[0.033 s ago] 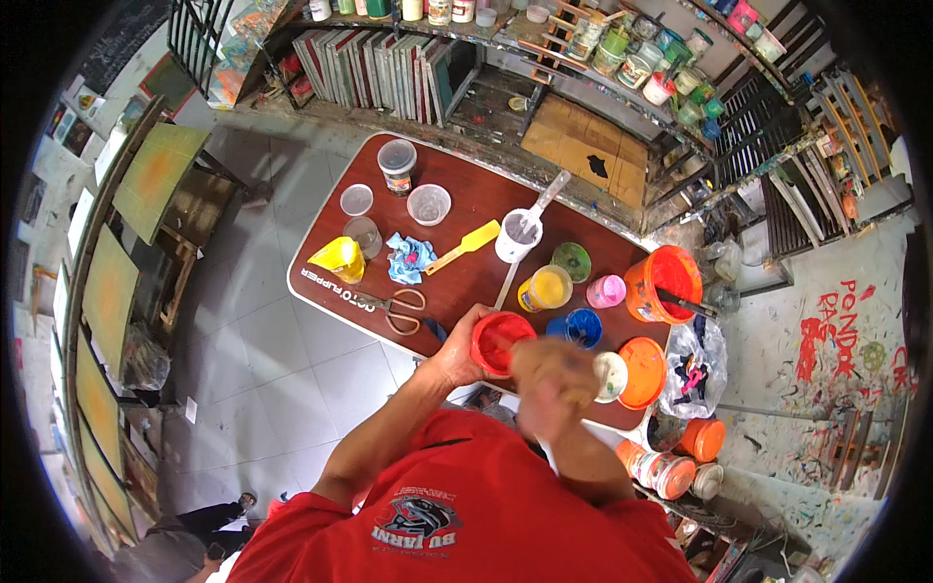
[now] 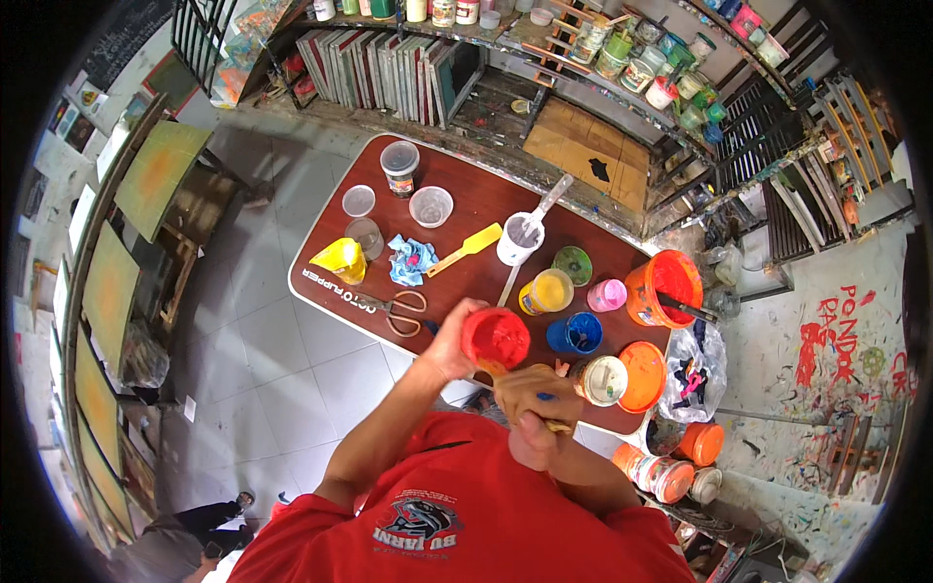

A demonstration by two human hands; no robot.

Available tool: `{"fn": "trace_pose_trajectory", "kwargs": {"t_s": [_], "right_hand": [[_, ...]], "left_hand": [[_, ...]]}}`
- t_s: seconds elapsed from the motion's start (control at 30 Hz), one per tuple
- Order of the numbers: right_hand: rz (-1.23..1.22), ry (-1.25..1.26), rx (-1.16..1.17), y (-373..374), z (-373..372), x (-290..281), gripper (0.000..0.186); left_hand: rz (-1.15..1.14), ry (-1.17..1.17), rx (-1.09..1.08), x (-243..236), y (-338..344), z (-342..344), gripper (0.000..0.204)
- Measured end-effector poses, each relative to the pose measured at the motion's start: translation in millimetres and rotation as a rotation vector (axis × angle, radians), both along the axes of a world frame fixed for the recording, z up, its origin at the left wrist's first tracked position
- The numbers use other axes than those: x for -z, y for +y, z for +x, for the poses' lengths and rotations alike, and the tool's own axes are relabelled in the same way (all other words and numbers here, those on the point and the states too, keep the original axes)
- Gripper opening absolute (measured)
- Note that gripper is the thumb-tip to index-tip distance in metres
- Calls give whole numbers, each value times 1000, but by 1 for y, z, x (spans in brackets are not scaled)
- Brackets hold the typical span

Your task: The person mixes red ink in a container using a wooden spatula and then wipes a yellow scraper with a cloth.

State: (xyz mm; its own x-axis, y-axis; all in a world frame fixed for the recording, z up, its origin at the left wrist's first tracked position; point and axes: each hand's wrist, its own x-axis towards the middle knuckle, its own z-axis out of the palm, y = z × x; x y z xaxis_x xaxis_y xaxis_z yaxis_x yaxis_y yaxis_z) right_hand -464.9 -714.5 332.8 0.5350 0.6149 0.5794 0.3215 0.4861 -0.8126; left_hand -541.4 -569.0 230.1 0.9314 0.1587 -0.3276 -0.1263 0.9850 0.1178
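Since the earlier frame our right hand has dropped lower and closer to our chest, no longer blurred over the cups, and the cream-topped jar beside the orange lid now shows in full. Our left hand is wrapped around the side of the red paint cup and lifts it just above the near edge of the bench, tipped slightly toward us. Our right hand is closed around a thin stick-like tool; what shows of it is a pale tip below the fist, and we cannot tell whether its other end reaches into the red cup.

Along the near edge, the blue cup stands just right of the red one, with the yellow cup and the pink cup behind it and the big orange bucket toward the right end. Scissors lie near the left of the near edge, just beside our left wrist.

To work the paint cleanly, we judge it best to keep the red cup level over the bench and not over the floor, hold it firmly by the wall, and move the tool slowly so nothing slops over the rim. The blue cup sits near enough that a wide elbow could knock it.
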Motion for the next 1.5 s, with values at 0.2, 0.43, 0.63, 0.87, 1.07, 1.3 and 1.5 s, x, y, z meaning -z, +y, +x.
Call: {"fn": "trace_pose_trajectory", "kwargs": {"t_s": [0.2,0.43,0.63,0.87,1.07,1.3,1.5], "right_hand": [[-57,23,-90,17,34,-10,29],[11,-77,-367,22,23,-35,35],[-4,-131,52,37,3,-12,38],[-135,-32,57,47,27,-42,45],[20,93,-215,23,13,-25,45],[28,-64,-92,21,-6,-24,30],[42,73,-130,33,22,-43,43]], "left_hand": [[33,116,43,-14,-10,3,41],[116,162,7,-7,17,-12,42],[24,107,21,-12,-1,8,39],[121,261,-43,-10,-21,4,38],[16,91,-25,0,4,-9,40],[45,74,-40,-3,-2,-2,41],[132,234,39,3,-19,-2,42]]}}
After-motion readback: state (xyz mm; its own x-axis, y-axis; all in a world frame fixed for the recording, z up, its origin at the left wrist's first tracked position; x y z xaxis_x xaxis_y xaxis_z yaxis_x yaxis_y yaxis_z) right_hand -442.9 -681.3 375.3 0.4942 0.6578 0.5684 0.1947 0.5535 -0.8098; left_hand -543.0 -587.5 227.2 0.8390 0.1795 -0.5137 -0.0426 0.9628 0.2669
